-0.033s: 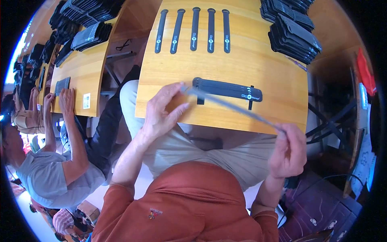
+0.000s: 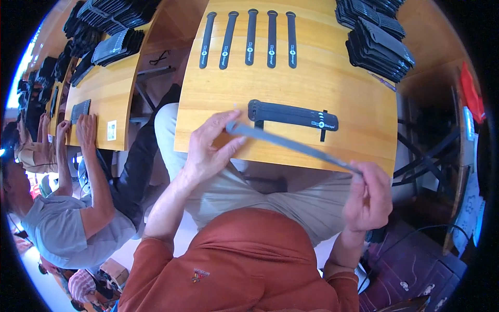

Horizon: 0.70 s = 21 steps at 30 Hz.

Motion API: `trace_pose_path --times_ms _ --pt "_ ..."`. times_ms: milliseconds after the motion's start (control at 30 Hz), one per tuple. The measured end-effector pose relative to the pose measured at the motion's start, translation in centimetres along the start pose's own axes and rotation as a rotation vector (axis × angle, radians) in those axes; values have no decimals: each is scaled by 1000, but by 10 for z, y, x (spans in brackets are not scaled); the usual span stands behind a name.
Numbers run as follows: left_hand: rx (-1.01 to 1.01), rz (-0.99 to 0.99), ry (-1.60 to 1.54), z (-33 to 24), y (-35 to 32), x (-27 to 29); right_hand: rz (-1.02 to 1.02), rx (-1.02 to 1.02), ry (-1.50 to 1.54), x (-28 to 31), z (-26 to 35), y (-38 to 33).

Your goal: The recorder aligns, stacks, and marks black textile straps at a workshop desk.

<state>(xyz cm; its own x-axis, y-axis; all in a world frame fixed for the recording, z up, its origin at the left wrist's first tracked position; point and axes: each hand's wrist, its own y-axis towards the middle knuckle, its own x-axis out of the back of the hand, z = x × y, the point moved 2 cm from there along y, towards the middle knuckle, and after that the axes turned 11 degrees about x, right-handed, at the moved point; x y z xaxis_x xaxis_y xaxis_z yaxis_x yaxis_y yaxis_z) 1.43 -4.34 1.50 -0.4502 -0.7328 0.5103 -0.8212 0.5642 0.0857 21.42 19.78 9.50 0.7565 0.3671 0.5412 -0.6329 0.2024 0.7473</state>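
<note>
My right hand (image 2: 369, 200) pinches one end of a dark grey strap (image 2: 291, 147), which slants up to the left above the table's front edge. At its other end my left hand (image 2: 208, 148) is open. Its thumb and fingers stand apart around the strap's tip; whether they touch it is unclear. Just beyond the held strap lies a flat stack of similar straps (image 2: 291, 114) with pale printing. Two thin black bands (image 2: 323, 134) stick out from under that stack. Farther back, several single straps (image 2: 251, 39) are laid side by side, lengthwise away from me.
Piles of black straps (image 2: 379, 49) stand at the table's far right, with a slim screwdriver-like tool (image 2: 383, 81) beside them. On my left a co-worker (image 2: 67, 218) handles a grey piece (image 2: 80, 110) at another wooden table (image 2: 112, 93). A dark red cabinet (image 2: 416, 265) stands at lower right.
The strap's left end has dropped slightly toward me and left, nearer the left thumb. My right hand has shifted a little to the left, still holding its end.
</note>
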Motion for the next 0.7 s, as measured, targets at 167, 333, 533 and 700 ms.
trace_pose_path --times_ms 167,333,533,700 --pt "309 364 -647 1 -24 3 109 11 201 -8 -4 -11" --pt "235 445 -753 -7 -29 1 161 -25 226 -17 -10 -12" --pt "382 30 -732 6 -23 -5 245 -7 362 -24 -23 -20" --pt "403 -96 -748 0 -13 -14 262 -189 441 -29 -36 -25"
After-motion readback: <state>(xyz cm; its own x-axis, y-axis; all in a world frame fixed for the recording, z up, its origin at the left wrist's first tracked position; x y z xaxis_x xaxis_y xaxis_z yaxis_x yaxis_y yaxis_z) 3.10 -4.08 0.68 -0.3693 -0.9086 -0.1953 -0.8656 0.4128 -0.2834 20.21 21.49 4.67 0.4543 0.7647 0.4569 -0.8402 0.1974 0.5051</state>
